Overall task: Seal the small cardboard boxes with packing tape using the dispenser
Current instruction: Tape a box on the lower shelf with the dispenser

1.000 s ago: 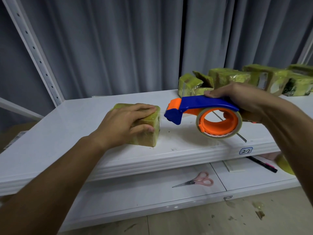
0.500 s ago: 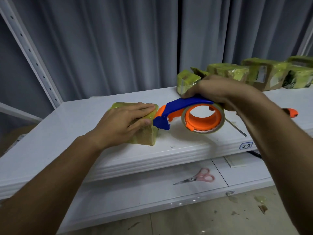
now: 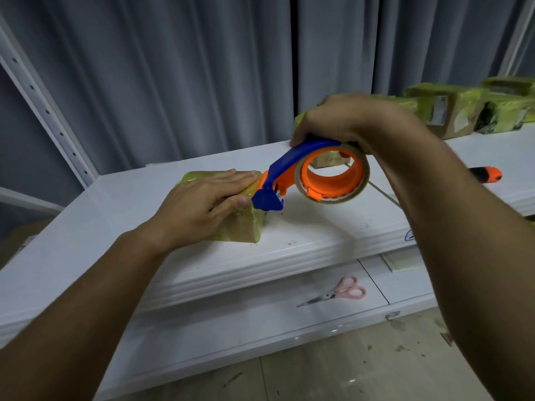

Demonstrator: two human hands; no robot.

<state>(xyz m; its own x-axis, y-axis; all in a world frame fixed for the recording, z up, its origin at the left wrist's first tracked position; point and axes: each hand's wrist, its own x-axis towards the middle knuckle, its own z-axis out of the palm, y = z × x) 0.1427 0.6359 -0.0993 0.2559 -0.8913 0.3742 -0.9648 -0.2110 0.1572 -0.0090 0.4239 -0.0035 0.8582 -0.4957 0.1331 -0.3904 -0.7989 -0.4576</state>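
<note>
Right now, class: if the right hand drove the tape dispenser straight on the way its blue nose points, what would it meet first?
Probably the small tape-wrapped cardboard box under the left hand; the nose looks already at its edge.

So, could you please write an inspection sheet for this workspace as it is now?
Surface: white shelf, marks near front edge.
Job's things: small box on shelf; tape dispenser nose at its right top edge.
Clutter: wrapped boxes at back right; orange-tipped tool; scissors on lower shelf.
Hands: left hand flat on box; right hand grips dispenser.
Cables: nothing seen.
Surroundings: grey curtain; scraps on floor.
</note>
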